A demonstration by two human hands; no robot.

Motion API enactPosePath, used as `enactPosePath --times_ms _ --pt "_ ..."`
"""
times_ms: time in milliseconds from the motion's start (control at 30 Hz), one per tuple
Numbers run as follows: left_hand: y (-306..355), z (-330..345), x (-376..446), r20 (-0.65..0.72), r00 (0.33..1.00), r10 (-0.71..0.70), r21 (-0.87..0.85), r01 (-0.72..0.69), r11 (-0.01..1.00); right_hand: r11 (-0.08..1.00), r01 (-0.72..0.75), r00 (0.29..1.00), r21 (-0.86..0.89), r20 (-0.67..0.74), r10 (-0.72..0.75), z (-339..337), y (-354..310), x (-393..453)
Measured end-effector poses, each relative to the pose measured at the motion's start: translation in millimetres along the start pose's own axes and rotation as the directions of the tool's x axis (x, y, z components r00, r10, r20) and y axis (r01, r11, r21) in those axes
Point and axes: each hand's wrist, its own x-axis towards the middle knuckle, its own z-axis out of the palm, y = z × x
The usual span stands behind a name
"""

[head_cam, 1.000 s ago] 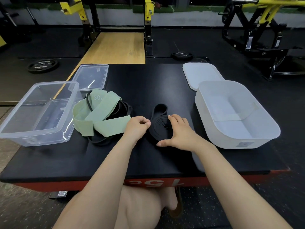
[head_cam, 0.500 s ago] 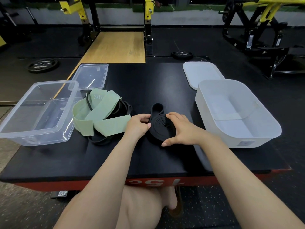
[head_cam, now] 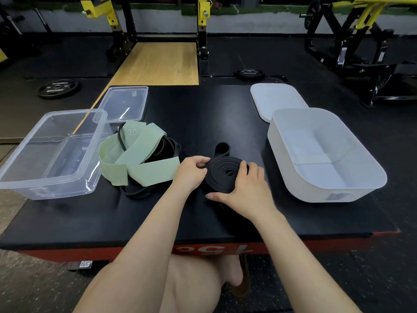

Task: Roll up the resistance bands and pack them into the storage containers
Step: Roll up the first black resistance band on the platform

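On the desk [head_cam: 67,222], the right hand [head_cam: 246,190] cups the black band coil [head_cam: 223,175], thumb under its near edge; the left hand [head_cam: 191,170] pinches its left rim. The rubber looks springy, likely to unwind unless gripped across the edges. Beyond lie one loose green band [head_cam: 135,163] over tangled black bands, two containers, two lids.

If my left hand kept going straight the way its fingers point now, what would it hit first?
The left hand points rightward at the rolled black band, which it already pinches; beyond that, probably the right hand.
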Motion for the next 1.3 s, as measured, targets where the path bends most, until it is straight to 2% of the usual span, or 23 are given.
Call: enactPosePath --times_ms 133,233,433,633,833,1033,1200,1300 --pt "1 2 -2 -0.008 1.000 0.006 0.006 -0.006 1.000 0.999 -0.026 0.998 0.026 -0.049 0.027 3 -3 6" --pt "2 3 -5 -0.022 1.000 -0.004 0.015 0.004 1.000 1.000 0.009 1.000 0.023 -0.021 -0.008 1 0 7" --pt "3 -1 -9 -0.029 0.997 -0.074 -0.080 0.071 0.994 0.995 0.086 0.991 0.050 0.103 -0.091 -9 6 13" --pt "-1 -1 -12 -0.050 0.996 -0.073 -0.006 0.073 0.997 0.978 0.169 0.947 0.119 0.254 -0.195 -23 17 21" --pt "3 1 -15 -0.077 0.995 -0.066 0.112 0.075 0.991 0.973 0.188 0.928 0.135 0.300 -0.221 -27 20 27" --pt "7 2 -15 -0.082 0.995 -0.064 0.149 0.075 0.986 0.991 0.111 0.950 0.072 0.286 -0.127 -23 12 19" --pt "7 4 -11 -0.070 0.995 -0.076 0.122 0.084 0.989 0.999 -0.024 0.999 0.045 0.046 0.022 -11 -1 5" --pt "6 5 -11 -0.063 0.995 -0.075 0.075 0.080 0.994 0.987 -0.051 0.998 0.155 0.036 0.046 -4 -2 5"
